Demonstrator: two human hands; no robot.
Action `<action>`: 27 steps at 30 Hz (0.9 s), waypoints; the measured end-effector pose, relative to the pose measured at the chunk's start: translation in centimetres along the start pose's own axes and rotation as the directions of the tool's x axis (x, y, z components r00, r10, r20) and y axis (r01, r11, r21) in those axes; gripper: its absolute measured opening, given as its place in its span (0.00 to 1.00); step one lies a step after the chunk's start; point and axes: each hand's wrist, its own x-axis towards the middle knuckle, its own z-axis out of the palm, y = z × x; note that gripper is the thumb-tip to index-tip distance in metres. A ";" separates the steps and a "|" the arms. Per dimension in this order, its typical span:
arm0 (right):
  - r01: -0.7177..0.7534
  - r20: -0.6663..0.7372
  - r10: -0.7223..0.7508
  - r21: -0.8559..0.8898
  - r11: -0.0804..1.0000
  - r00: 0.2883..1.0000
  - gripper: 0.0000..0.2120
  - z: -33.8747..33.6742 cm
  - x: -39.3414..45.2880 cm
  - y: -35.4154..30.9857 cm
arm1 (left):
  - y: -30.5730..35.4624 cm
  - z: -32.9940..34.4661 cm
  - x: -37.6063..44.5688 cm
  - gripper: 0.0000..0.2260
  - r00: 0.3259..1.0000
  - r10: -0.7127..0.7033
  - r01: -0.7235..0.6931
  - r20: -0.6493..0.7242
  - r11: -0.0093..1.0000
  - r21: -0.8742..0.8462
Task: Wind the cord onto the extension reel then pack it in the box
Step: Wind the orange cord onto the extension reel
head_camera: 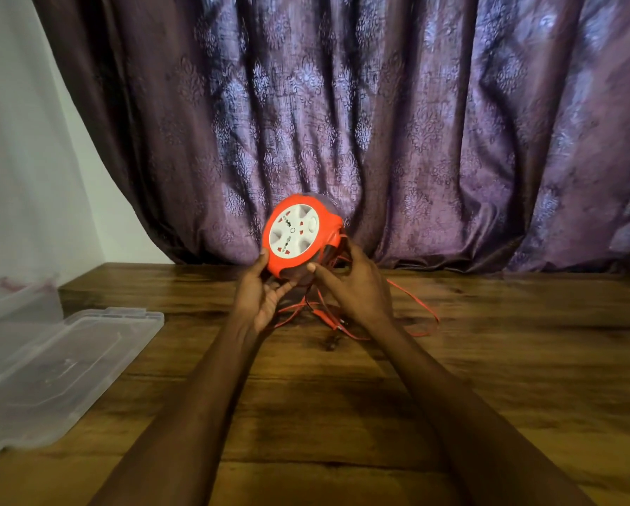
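An orange extension reel (300, 233) with a white socket face is held up above the wooden table (489, 359), its face turned toward me. My left hand (260, 292) cups its lower left rim. On the reel's right side, my right hand (353, 283) pinches the thin red and black cord (419, 304). Loose cord hangs below the reel and lies in loops on the table behind my right hand. A clear plastic box (10, 297) stands at the far left, partly out of view.
The box's clear lid (61, 370) lies flat on the table's left side. A dark purple patterned curtain (379, 122) hangs right behind the table's far edge, with a white wall (17, 158) at the left.
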 end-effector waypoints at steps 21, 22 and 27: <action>-0.442 -0.047 0.466 0.243 0.863 0.884 0.14 -5.5 4.8 7.1 | 1.5 -1.1 1.7 0.14 0.987 0.071 -0.050 -0.141 0.987 0.150; -0.454 -0.012 0.463 0.182 0.872 0.886 0.15 -5.8 4.6 7.5 | 1.5 -1.2 1.7 0.12 0.985 0.079 -0.053 -0.151 0.984 0.171; -0.412 0.353 0.430 -0.130 0.902 0.831 0.10 -6.3 3.9 7.0 | 1.5 -1.5 1.8 0.11 0.977 0.118 -0.065 -0.179 0.958 0.279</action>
